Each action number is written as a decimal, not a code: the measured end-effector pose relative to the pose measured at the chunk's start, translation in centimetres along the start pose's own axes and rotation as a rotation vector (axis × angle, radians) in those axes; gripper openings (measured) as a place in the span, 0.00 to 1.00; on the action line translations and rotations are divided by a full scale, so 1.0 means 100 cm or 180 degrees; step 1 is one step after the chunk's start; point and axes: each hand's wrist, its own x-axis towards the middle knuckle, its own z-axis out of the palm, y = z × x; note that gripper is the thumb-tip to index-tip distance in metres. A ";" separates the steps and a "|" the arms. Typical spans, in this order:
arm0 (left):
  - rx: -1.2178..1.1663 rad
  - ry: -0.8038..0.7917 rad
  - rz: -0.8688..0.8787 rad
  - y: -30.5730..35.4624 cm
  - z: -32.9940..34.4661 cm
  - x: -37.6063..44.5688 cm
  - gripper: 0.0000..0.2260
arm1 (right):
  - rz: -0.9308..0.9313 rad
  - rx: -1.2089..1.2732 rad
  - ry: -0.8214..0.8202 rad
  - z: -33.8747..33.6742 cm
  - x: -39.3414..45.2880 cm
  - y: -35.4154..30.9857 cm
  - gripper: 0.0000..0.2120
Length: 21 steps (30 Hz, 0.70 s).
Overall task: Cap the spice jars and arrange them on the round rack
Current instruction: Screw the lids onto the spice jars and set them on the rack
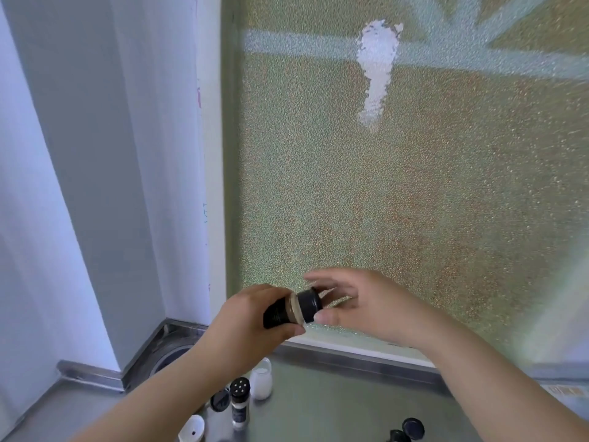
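Observation:
My left hand (251,317) grips a dark spice jar (282,311) held sideways in front of the window. A black cap (308,304) sits on the jar's mouth, and my right hand (353,301) pinches it between thumb and fingers. Below, on the steel counter (318,406), stand a shaker jar with a black perforated top (239,400) and a white jar (261,382). A loose black cap (220,401) lies beside them, and another black cap (413,428) lies at the lower right. No round rack is in view.
A frosted window pane (398,186) fills the wall ahead, above a steel ledge (350,355). A white wall (111,186) meets it at the left corner. A white object (192,429) sits at the bottom edge. A round metal rim (172,355) shows in the corner.

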 end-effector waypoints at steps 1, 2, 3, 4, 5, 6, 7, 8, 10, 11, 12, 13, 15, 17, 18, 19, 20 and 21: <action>0.0074 0.0025 0.0074 0.000 0.001 0.000 0.23 | -0.0037 -0.0078 0.0069 0.003 -0.001 0.001 0.16; 0.0161 0.0039 0.0163 0.001 0.002 0.000 0.24 | -0.0003 -0.0038 0.0097 0.008 -0.001 -0.001 0.13; 0.0214 0.0046 0.0219 0.002 0.002 -0.001 0.25 | 0.0143 0.0188 0.0091 0.014 0.000 0.000 0.17; 0.0210 0.0037 0.0216 0.003 0.002 -0.001 0.25 | 0.0341 0.0551 0.0060 0.018 0.001 -0.001 0.22; 0.0156 0.0012 0.0167 0.004 0.002 -0.001 0.24 | 0.0484 0.0778 0.0027 0.019 0.001 -0.002 0.26; 0.0072 -0.0006 0.0101 0.005 0.001 -0.001 0.22 | 0.0503 0.0822 -0.0003 0.019 0.000 -0.003 0.30; -0.0018 -0.0003 0.0044 0.005 0.000 0.000 0.20 | 0.0391 0.0617 -0.0052 0.016 -0.001 -0.003 0.32; -0.0079 0.0009 -0.0013 0.004 -0.002 0.000 0.19 | 0.0235 0.0363 -0.0108 0.013 -0.002 -0.003 0.31; -0.0134 -0.0005 -0.0103 0.003 -0.005 0.000 0.17 | 0.0037 -0.0011 -0.0106 0.008 -0.004 -0.004 0.27; -0.0143 -0.0039 -0.0112 0.002 -0.006 0.000 0.17 | -0.0021 -0.0122 0.0004 0.008 -0.005 -0.004 0.24; -0.0152 -0.0078 -0.0109 0.001 -0.006 -0.001 0.17 | -0.0086 -0.0254 0.0114 0.010 -0.005 -0.004 0.20; -0.0160 -0.0115 -0.0123 0.001 -0.005 -0.003 0.17 | -0.0154 -0.0385 0.0176 0.014 -0.005 -0.005 0.13; -0.0184 -0.0172 -0.0202 -0.001 -0.002 -0.008 0.17 | -0.0204 -0.0455 0.0263 0.023 -0.005 -0.004 0.06; -0.0272 -0.0224 -0.0259 -0.002 0.000 -0.013 0.17 | -0.0168 -0.0380 0.0345 0.029 -0.006 -0.002 0.10; -0.0322 -0.0247 -0.0294 -0.002 -0.001 -0.014 0.17 | -0.0150 -0.0362 0.0372 0.030 -0.007 -0.003 0.12; -0.0356 -0.0263 -0.0349 -0.002 -0.003 -0.013 0.16 | -0.0172 -0.0373 0.0368 0.029 -0.007 -0.003 0.15; -0.0384 -0.0275 -0.0431 -0.003 -0.005 -0.012 0.15 | -0.0222 -0.0399 0.0316 0.029 -0.006 -0.003 0.18; -0.0434 -0.0280 -0.0522 -0.003 -0.008 -0.010 0.15 | -0.0286 -0.0425 0.0268 0.029 -0.006 -0.005 0.21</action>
